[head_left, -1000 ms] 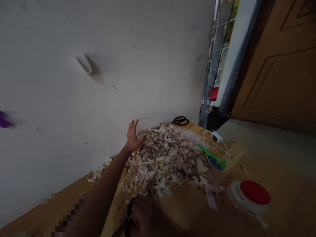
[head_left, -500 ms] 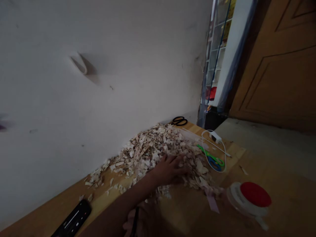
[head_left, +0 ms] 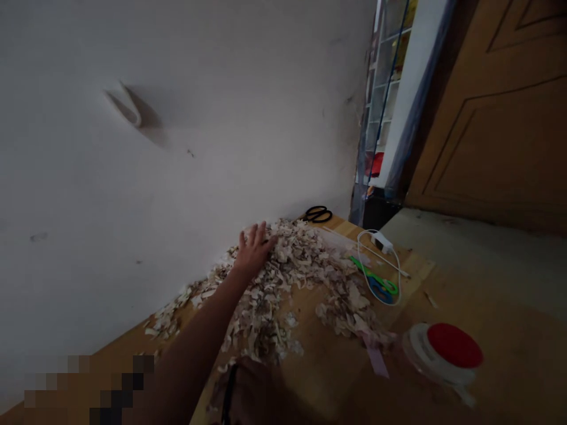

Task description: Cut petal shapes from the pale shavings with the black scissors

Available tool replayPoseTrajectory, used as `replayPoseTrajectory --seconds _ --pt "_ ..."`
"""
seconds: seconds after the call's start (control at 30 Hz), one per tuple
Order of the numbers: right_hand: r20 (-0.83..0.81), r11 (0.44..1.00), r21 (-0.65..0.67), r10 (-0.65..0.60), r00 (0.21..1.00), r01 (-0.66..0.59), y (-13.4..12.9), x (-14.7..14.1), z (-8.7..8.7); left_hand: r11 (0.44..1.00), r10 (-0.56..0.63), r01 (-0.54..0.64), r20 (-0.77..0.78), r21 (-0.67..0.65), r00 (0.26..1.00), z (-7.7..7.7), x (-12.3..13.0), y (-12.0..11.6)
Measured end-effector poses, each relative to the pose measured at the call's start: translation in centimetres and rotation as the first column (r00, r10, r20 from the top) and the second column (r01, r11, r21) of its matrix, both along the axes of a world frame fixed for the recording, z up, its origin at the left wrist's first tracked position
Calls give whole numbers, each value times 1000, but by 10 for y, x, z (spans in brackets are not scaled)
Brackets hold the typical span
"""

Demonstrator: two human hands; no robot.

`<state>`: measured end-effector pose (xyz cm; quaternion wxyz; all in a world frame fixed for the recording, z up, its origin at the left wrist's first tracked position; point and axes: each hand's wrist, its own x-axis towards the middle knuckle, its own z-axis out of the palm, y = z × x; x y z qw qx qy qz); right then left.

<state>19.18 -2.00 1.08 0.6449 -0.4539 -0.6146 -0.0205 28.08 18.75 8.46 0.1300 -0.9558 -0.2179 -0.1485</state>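
My left hand [head_left: 253, 254] lies palm down with its fingers spread on the upper left part of a heap of torn paper-like scraps [head_left: 296, 254]. The scraps are pale, thin and curled, and nothing shows gripped in the fingers. At the bottom edge is my right hand [head_left: 253, 386], dark and partly cut off. A thin black bar [head_left: 229, 392] runs along its left side; the fingers are too shaded to make out. More scraps [head_left: 261, 330] lie between the two hands.
Black-handled scissors [head_left: 319, 214] lie by the wall. Green-and-blue scissors [head_left: 381, 286] and a white charger with its cable [head_left: 381, 242] are to the right. A red-lidded container [head_left: 455, 345] stands nearer, beside a pink strip [head_left: 375, 356]. A pixelated patch covers the lower left.
My left hand has moved left and away from me, from the heap's near right side to its upper left. Bare tabletop now shows where the hand was. The view shifted slightly.
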Motion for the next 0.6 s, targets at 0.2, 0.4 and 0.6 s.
replayPoseTrajectory --seconds 0.2,0.4,0.6 --pt "-6 999 -23 44 999 -44 -1 2 -4 981 -196 195 44 17 980 5 4 -28" --pt "-55 998 65 21 998 -17 5 2 3 936 -284 234 -171 -263 943 -29 15 -30" --pt "-23 995 52 -79 997 80 10 2 -2 798 -126 103 4 -594 992 -48 19 2"
